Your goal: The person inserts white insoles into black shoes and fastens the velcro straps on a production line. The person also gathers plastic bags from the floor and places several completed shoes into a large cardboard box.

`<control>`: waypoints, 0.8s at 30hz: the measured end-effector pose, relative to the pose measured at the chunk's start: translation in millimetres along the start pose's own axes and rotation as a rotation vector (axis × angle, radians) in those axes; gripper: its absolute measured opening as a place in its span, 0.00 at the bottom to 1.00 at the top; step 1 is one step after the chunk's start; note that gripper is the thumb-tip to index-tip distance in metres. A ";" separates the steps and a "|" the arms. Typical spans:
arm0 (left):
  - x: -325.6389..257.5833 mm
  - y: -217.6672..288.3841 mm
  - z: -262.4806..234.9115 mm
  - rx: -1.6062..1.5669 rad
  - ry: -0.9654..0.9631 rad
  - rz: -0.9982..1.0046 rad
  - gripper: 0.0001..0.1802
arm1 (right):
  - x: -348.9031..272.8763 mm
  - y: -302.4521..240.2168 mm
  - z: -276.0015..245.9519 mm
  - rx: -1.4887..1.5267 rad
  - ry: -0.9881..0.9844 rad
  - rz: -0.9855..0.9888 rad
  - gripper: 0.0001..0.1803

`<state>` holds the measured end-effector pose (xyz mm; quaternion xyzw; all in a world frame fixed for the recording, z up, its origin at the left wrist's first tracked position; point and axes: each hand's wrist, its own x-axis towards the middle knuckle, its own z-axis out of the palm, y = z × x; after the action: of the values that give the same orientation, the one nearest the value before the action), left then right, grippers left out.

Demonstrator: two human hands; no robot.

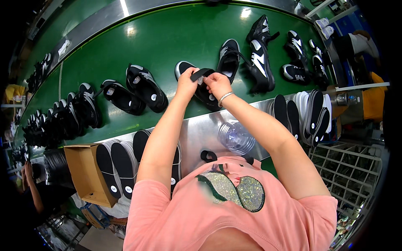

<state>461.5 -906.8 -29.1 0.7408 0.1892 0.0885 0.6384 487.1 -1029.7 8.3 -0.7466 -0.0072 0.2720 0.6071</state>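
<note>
Presently, both hands meet at upper centre of the frame over a black shoe (205,93) on the green conveyor belt (167,42). The left hand (187,83) pinches a black strap (200,74); the right hand (217,83) pinches its other end, fingers pressed together. The shoe's long axis runs from upper left to lower right, toe toward the upper left. Three shoes lie apart to its left, about six to its right. Black insoles (115,165) stack along the steel ledge (201,131). Open belt remains above the shoes.
</note>
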 end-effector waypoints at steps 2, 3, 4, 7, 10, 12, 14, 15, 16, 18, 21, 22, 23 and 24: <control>-1.2 -2.1 1.1 -0.087 0.116 -0.025 0.09 | -6.9 4.1 -4.1 0.106 -0.132 -0.100 0.07; -1.1 3.2 -7.8 0.004 0.207 0.006 0.09 | -21.7 -10.0 -8.2 0.185 -0.246 -0.131 0.06; 6.9 -8.4 -18.9 0.186 0.290 0.239 0.09 | -39.8 -27.2 -17.2 0.165 -0.318 -0.192 0.06; 10.5 17.3 -49.0 0.593 0.310 0.291 0.12 | -92.0 -56.7 -69.7 -0.178 -0.186 -0.405 0.06; 6.7 50.9 -48.1 0.824 0.595 0.592 0.16 | -133.7 -45.0 -122.0 -0.494 -0.064 -0.390 0.04; -8.6 82.1 -21.2 0.934 0.724 0.776 0.17 | -149.6 -13.0 -140.2 -0.909 -0.094 -0.632 0.06; -20.6 93.4 6.7 0.882 0.387 0.955 0.17 | -166.1 3.8 -135.2 -1.235 -0.211 -0.562 0.07; -18.1 91.9 20.1 0.807 0.105 0.949 0.18 | -168.3 2.9 -135.8 -1.202 -0.150 -0.563 0.08; -18.6 87.6 38.3 0.729 -0.125 0.871 0.19 | -171.0 1.1 -138.0 -1.170 -0.093 -0.567 0.08; -16.5 57.6 57.7 0.884 -0.368 0.825 0.17 | -169.7 -11.7 -154.7 -1.184 0.059 -0.574 0.09; -20.3 49.7 69.4 1.001 -0.334 0.604 0.16 | -161.1 -18.6 -232.1 -0.919 0.534 -0.546 0.09; -28.3 52.2 74.4 0.999 -0.275 0.596 0.14 | -164.9 -16.8 -260.6 -0.719 0.706 -0.342 0.09; -35.7 54.3 80.9 0.956 -0.279 0.584 0.14 | -165.2 6.2 -305.8 -0.847 0.931 -0.394 0.09; -41.7 55.3 84.6 0.918 -0.277 0.566 0.15 | -169.9 18.9 -341.3 -0.948 1.055 -0.293 0.11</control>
<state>464.2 -1006.6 15.4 0.9695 -0.0839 0.0667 0.2204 477.9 -1400.7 97.8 -0.9528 0.0695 -0.2411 0.1708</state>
